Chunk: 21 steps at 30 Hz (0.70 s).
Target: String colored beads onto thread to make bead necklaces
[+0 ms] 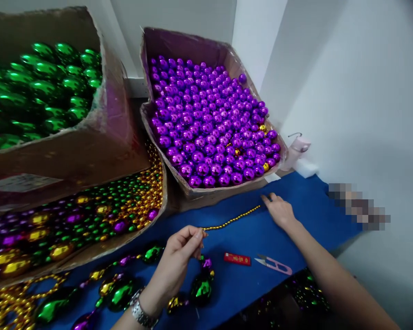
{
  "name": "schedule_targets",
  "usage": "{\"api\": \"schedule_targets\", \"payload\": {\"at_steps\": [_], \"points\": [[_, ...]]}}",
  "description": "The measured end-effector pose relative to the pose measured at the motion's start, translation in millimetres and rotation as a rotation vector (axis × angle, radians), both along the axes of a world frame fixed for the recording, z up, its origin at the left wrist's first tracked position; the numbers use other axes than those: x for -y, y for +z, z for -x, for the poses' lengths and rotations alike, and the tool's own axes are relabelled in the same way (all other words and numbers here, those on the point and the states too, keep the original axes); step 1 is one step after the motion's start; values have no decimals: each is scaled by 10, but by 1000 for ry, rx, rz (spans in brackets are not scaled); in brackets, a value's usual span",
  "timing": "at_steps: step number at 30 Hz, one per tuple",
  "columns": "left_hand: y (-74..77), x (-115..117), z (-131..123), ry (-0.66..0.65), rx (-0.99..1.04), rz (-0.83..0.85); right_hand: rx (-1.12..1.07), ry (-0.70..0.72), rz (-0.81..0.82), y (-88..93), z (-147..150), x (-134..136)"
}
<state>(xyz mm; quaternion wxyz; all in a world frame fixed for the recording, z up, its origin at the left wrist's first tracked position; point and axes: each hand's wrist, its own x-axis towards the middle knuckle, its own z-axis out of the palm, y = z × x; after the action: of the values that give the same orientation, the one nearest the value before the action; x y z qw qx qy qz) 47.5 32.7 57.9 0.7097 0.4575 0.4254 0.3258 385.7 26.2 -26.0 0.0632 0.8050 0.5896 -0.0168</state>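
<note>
A short string of small gold beads (234, 219) stretches between my two hands above the blue table covering. My left hand (186, 245), with a metal watch (142, 312) on its wrist, pinches the near end between thumb and fingers. At the far end, my right hand (278, 210) has its fingertips on the last beads; its thumb is hidden. Below the string lie a red packet (237, 259) and thread snips with a pink handle (275, 265). Beside my left wrist, a strand of large green (202, 288), gold and purple beads rests on the table.
An open carton (186, 188) of purple balls stands at the back. To the left, a carton (65, 158) of green balls sits above a box of mixed beads (124, 206). Gold bead chains (10, 298) lie front left. A whitish container (294, 153) stands by the wall.
</note>
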Motion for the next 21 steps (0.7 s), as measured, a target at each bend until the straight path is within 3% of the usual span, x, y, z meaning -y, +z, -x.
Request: {"api": "schedule_targets", "payload": {"at_steps": [6, 8, 11, 14, 16, 18, 21], "points": [[-11, -11, 55, 64, 46, 42, -31, 31, 37, 43, 29, -147], [-33, -26, 71, 92, 75, 71, -83, 41, 28, 160, 38, -93], [-57, -60, 75, 124, 87, 92, -189, 133, 18, 501, 166, 79], [-42, -82, 22, 99, 29, 35, -350, 347, 15, 944, 488, 293], [-13, -76, -41, 52, -59, -45, -583, 520, -13, 1171, 774, 381], [21, -50, -105, -4, -149, -138, -683, 544, -50, 1265, 1054, 390], [58, 10, -152, -68, -218, -260, -676, 600, -113, 1165, 1357, 302]]}}
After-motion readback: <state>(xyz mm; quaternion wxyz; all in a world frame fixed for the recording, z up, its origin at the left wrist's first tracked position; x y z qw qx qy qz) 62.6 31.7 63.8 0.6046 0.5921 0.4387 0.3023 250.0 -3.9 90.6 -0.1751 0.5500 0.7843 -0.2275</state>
